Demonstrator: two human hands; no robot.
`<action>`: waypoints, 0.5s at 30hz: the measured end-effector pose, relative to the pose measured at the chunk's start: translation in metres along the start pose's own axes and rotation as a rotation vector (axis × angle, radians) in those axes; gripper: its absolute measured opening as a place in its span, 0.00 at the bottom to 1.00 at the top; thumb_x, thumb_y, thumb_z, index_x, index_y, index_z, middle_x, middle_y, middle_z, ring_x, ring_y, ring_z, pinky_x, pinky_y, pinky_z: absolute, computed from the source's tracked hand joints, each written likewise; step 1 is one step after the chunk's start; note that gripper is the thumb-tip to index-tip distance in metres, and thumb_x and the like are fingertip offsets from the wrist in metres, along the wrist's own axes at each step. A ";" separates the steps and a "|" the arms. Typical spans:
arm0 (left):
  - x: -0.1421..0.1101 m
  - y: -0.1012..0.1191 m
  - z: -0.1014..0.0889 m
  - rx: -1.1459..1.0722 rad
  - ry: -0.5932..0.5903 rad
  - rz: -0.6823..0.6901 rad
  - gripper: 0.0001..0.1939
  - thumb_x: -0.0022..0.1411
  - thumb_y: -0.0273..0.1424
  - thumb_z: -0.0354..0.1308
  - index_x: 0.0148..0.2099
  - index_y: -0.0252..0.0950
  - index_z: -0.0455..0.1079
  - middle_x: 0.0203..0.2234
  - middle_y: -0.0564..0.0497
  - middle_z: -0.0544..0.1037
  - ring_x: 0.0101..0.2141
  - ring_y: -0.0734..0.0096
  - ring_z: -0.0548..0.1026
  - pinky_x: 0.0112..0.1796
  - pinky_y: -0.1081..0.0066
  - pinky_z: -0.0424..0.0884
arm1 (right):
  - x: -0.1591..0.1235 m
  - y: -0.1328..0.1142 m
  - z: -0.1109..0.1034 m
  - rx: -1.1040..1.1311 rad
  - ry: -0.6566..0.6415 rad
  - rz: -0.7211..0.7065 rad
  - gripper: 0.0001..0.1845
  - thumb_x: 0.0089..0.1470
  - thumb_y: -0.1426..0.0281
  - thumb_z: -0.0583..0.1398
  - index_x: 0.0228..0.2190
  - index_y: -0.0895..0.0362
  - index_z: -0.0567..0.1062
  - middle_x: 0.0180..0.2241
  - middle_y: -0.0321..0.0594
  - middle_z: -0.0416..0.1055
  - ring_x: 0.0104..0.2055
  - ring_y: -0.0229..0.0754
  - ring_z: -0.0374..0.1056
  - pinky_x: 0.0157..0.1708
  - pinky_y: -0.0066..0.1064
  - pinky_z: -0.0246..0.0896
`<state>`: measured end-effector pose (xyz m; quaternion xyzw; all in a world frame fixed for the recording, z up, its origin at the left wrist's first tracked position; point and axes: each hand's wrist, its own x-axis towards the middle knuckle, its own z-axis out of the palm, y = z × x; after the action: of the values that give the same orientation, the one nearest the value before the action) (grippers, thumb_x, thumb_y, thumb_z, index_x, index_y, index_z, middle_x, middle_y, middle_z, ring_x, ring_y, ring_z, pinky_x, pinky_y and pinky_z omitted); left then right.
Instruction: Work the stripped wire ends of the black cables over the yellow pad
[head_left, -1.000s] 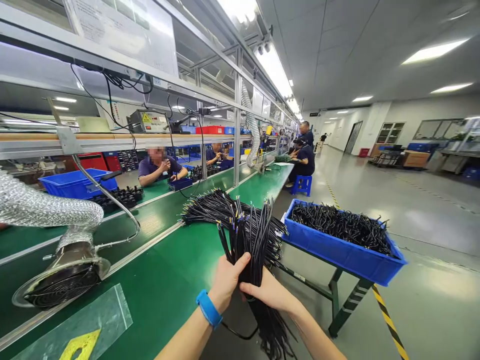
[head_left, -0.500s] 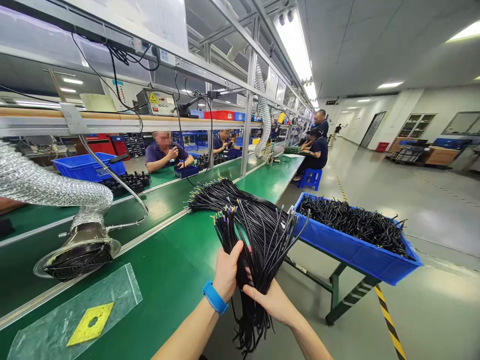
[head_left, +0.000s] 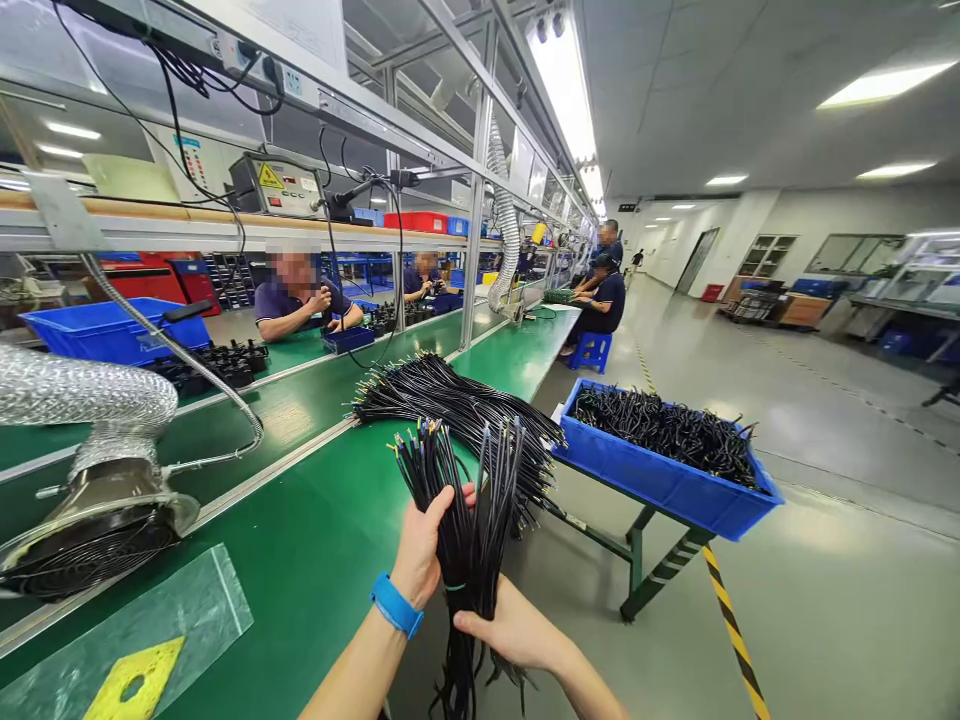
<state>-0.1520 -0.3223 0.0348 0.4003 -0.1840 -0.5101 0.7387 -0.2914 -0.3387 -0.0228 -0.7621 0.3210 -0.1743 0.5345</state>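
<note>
A bundle of black cables (head_left: 461, 500) stands upright over the near edge of the green bench (head_left: 315, 560), its stripped coloured ends fanned at the top. My left hand (head_left: 420, 545), with a blue wristband, is closed round the bundle's left side. My right hand (head_left: 510, 630) grips the same bundle lower down from the right, fingers wrapped round it. The cable tails hang below my hands. A larger heap of the same black cables (head_left: 450, 395) lies on the bench just beyond.
A blue bin (head_left: 667, 480) full of black cables sits on a low stand to the right. A fume duct with a round hood (head_left: 97, 520) lies at left. A plastic bag holding a yellow sponge (head_left: 127, 650) is near. Other people sit further along the line.
The bundle's spread tips have drawn together into a tighter upright bunch. My right hand has slid lower on the bundle. The view has shifted slightly.
</note>
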 end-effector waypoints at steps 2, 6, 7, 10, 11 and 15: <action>0.001 -0.003 -0.005 0.012 -0.013 -0.006 0.24 0.43 0.42 0.72 0.38 0.29 0.77 0.32 0.43 0.81 0.31 0.65 0.79 0.33 0.71 0.74 | 0.000 0.004 0.005 0.005 -0.016 0.024 0.19 0.45 0.68 0.64 0.41 0.60 0.75 0.42 0.43 0.73 0.48 0.53 0.66 0.52 0.42 0.62; 0.005 -0.012 -0.015 0.019 -0.037 -0.100 0.20 0.45 0.40 0.71 0.35 0.29 0.77 0.29 0.45 0.81 0.28 0.68 0.78 0.30 0.73 0.72 | -0.001 0.008 0.011 0.013 -0.037 0.054 0.17 0.43 0.71 0.64 0.39 0.60 0.74 0.38 0.39 0.72 0.43 0.50 0.66 0.47 0.38 0.64; 0.006 -0.015 -0.018 -0.004 -0.031 -0.129 0.19 0.45 0.39 0.71 0.35 0.29 0.77 0.28 0.46 0.81 0.28 0.69 0.78 0.30 0.74 0.72 | -0.002 0.009 0.012 0.015 -0.047 0.056 0.17 0.43 0.72 0.63 0.38 0.61 0.74 0.37 0.39 0.72 0.43 0.50 0.66 0.46 0.38 0.64; 0.010 -0.022 -0.025 -0.102 -0.029 -0.253 0.15 0.48 0.35 0.69 0.35 0.29 0.77 0.27 0.47 0.81 0.26 0.70 0.77 0.30 0.73 0.73 | -0.004 0.014 0.012 0.022 -0.075 0.064 0.18 0.42 0.72 0.64 0.38 0.61 0.73 0.37 0.39 0.71 0.42 0.49 0.65 0.46 0.37 0.63; 0.011 -0.023 -0.027 -0.129 -0.044 -0.303 0.13 0.49 0.34 0.68 0.35 0.29 0.77 0.26 0.47 0.81 0.26 0.69 0.77 0.31 0.72 0.73 | -0.005 0.016 0.012 0.034 -0.080 0.070 0.18 0.41 0.72 0.64 0.39 0.60 0.73 0.37 0.39 0.71 0.42 0.48 0.65 0.45 0.37 0.64; 0.011 -0.024 -0.029 -0.211 -0.178 -0.435 0.12 0.54 0.34 0.63 0.34 0.29 0.77 0.28 0.45 0.81 0.31 0.65 0.79 0.38 0.69 0.75 | -0.007 0.022 0.010 0.158 -0.156 0.085 0.22 0.40 0.66 0.68 0.39 0.58 0.71 0.35 0.38 0.72 0.39 0.46 0.69 0.41 0.35 0.66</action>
<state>-0.1427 -0.3241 -0.0027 0.3048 -0.1037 -0.7066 0.6301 -0.2973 -0.3318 -0.0457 -0.7146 0.2958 -0.1162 0.6232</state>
